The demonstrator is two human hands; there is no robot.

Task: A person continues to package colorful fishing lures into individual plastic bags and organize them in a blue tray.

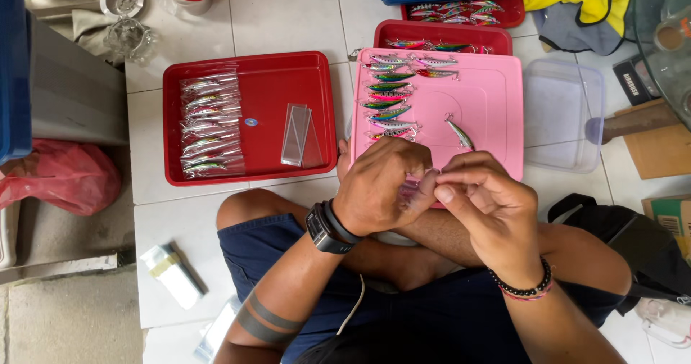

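Two hands meet above the crossed legs, fingertips pressed together. The left hand [378, 184], with a dark watch at the wrist, is curled narrow, thumb and fingers pinched on something small; the right hand [484, 198], with a beaded bracelet, is likewise pinched close against it. What they hold is mostly hidden between the fingers: it cannot be told whether it is a lure, a hook or a ring.

Just beyond the knuckles lies the pink tray [489, 98], its near edge touching or under the hands. A single loose lure [459, 134] rests on it, apart from the rest, long axis slanting from upper left to lower right, its tail end pointing toward the right hand. The right hand is the nearer of the two. A column of coloured lures [390, 98] lies along the tray's left side, each lying roughly crosswise.

To the left, the red tray [317, 119] holds bagged lures [209, 123] in a row and a small stack of clear sleeves [296, 134]. Further trays with lures sit behind the pink one; a clear plastic box [565, 112] stands to its right.
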